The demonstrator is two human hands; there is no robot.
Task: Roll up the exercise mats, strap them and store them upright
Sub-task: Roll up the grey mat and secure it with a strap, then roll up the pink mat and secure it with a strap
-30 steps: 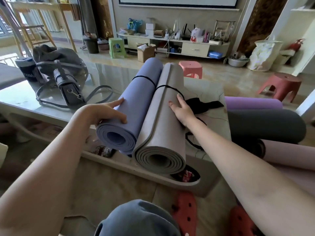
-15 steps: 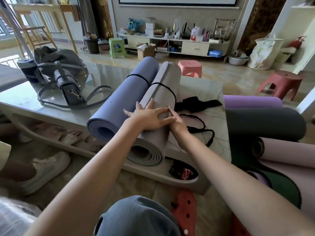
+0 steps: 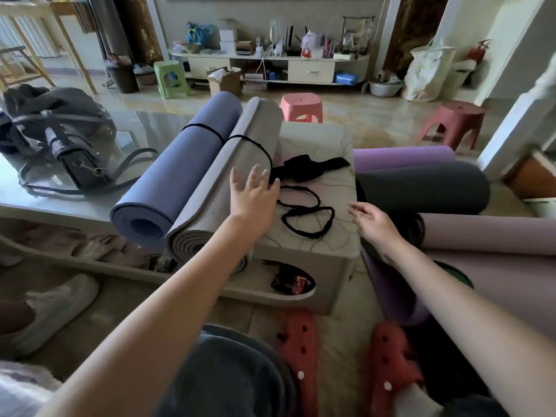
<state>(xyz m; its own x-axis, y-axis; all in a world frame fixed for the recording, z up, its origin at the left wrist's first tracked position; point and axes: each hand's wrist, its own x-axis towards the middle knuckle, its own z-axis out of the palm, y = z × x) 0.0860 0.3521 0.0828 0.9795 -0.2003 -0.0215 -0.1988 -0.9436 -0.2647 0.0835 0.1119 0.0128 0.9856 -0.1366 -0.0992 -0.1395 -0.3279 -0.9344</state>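
Marble surface (image 3: pixel 319 139) at frame centre carries a blue mat (image 3: pixel 180 176) and grey mat (image 3: pixel 228 191), rolled, strapped, lying flat, not yet upright, while left hand (image 3: pixel 254 197) rests open-fingered on the grey, right hand (image 3: pixel 373 224) hovers loose, empty, and lower-right mats (image 3: pixel 421 185) await straps (image 3: pixel 304 215)

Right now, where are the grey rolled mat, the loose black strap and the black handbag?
grey rolled mat (image 3: pixel 237 164): head view, upper side of the roll.
loose black strap (image 3: pixel 304 219): head view, looped cord on the tabletop.
black handbag (image 3: pixel 76 158): head view, front flap.
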